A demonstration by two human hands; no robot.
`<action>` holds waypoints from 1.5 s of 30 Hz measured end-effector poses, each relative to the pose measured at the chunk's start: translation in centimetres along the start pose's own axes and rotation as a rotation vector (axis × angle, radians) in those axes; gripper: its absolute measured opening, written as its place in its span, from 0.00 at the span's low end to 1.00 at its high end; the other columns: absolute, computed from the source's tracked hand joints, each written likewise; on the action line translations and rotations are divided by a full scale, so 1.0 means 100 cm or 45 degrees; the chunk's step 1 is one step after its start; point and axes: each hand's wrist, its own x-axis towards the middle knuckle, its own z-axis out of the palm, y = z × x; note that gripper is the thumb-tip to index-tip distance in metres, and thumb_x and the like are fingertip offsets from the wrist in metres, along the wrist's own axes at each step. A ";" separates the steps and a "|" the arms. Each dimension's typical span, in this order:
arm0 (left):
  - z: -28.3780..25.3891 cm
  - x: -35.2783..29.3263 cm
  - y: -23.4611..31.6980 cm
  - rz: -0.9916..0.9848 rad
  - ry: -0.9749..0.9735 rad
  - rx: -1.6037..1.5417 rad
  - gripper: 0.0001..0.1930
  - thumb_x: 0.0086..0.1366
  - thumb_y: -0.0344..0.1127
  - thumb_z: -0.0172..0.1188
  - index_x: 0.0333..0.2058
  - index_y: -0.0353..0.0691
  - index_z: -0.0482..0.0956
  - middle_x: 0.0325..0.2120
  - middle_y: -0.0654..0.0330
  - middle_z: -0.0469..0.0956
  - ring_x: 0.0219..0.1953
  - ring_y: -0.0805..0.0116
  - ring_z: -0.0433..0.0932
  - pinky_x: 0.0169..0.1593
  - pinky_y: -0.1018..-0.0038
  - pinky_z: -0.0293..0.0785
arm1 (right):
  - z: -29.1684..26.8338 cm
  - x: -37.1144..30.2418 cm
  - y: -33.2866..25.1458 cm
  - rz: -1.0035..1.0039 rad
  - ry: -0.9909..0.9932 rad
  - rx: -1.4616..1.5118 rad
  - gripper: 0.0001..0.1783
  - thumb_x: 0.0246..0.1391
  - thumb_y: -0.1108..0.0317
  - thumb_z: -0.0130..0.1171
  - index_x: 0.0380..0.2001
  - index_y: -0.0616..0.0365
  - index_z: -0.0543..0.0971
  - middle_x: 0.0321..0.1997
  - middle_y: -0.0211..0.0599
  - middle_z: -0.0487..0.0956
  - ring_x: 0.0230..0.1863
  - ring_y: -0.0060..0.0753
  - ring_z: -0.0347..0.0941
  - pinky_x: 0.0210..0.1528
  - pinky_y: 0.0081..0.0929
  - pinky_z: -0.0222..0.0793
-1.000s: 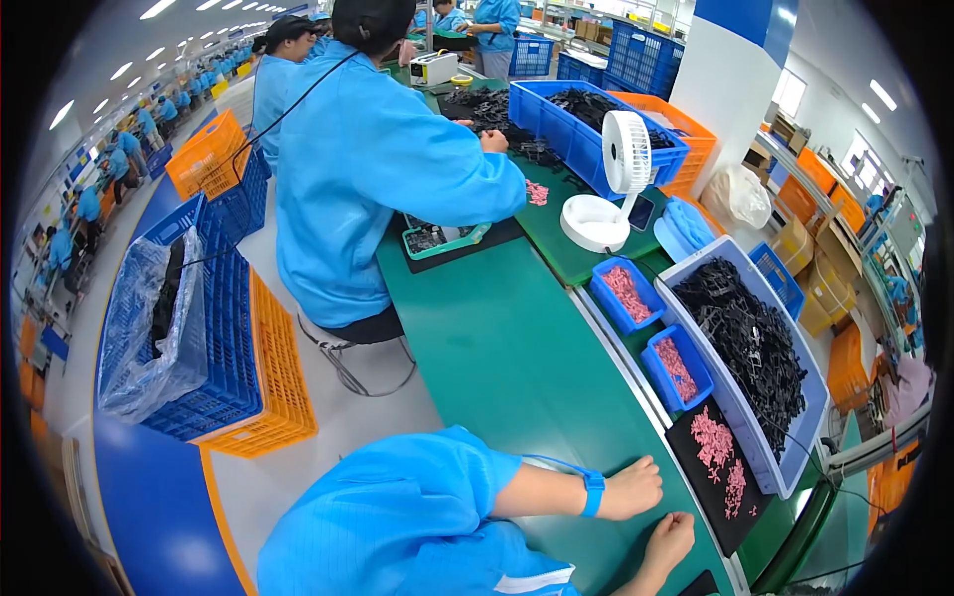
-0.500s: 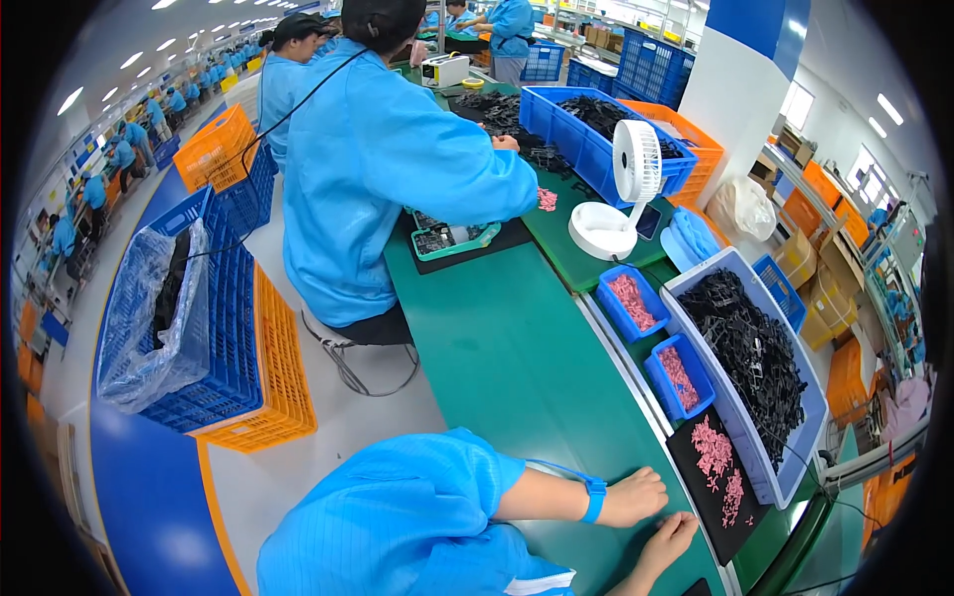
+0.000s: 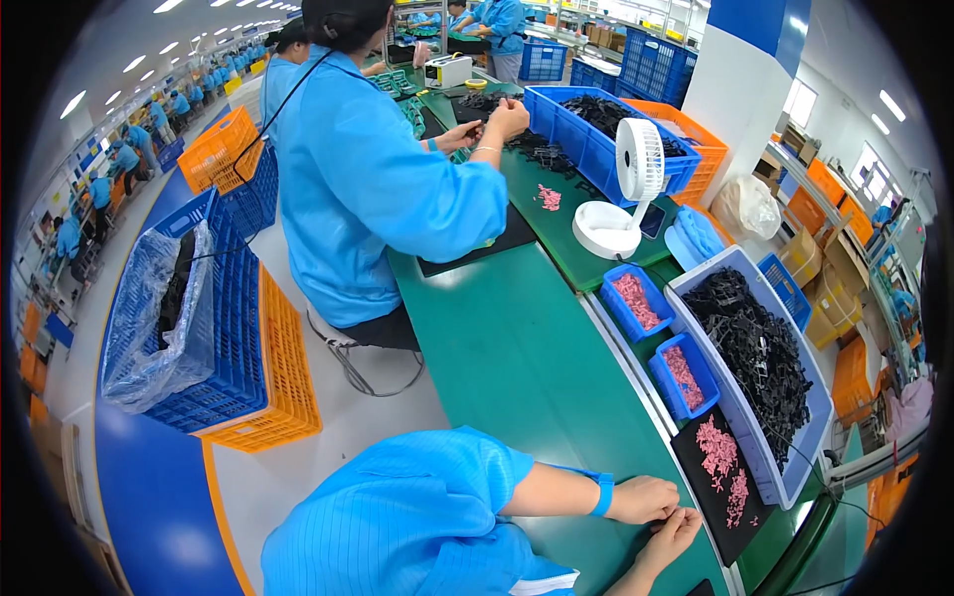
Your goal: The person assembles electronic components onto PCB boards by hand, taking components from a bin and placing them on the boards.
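Observation:
Over the green work surface, my two hands meet at the lower right, fingertips close together. My left hand, with a blue strap on its wrist, has its fingers bent and pressed together. A small dark piece shows just below it, partly hidden. My right hand is closed in a pinch beside the left fingertips; what it grips is too covered to make out. Just right of them lies a black mat with loose small pink parts. Beyond it stands a pale blue-grey bin heaped with black plastic parts.
Two small blue trays of pink parts line the bench. Further off are a white fan and a large blue crate of black parts. A co-worker in blue sits ahead. Stacked crates stand at left.
My hands have drawn closer together, and a dark piece now shows by them. The co-worker has leaned back, with both hands raised together above the bench.

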 end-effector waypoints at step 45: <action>0.001 -0.005 0.004 0.051 -0.030 0.193 0.05 0.53 0.34 0.57 0.22 0.42 0.73 0.26 0.57 0.72 0.32 0.55 0.72 0.35 0.62 0.69 | -0.016 0.002 0.019 -0.026 -0.172 -0.130 0.08 0.65 0.68 0.45 0.30 0.58 0.65 0.23 0.22 0.63 0.20 0.11 0.54 0.20 0.13 0.48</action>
